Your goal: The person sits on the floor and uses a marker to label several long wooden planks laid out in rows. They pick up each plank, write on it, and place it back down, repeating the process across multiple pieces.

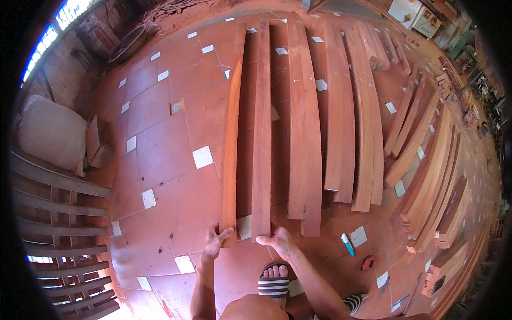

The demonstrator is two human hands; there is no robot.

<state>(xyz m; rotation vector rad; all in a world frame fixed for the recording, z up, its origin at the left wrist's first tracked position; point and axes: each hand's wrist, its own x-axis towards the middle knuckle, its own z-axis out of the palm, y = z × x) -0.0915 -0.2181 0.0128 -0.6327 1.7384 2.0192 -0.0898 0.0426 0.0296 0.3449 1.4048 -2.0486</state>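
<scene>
My left hand (215,242) grips the near end of a long, narrow wooden beam (233,138), its thumb on top; this is the leftmost beam and it shines orange along its side. A second long reddish beam (262,133) runs beside it with a gap between. My right hand (281,242) is closed on that one's near end, thumb across the top and fingers along its right side. Both beams stretch away from me over the floor. To their right lies a pair of beams (304,133) side by side, with small white marks.
More beams (338,106) and shorter timber (432,170) lie to the right. A turquoise marker (347,245) and a red tape measure (368,263) rest on the tiled floor (160,128). At left are a slatted wooden piece (61,232) and a white sack (53,130).
</scene>
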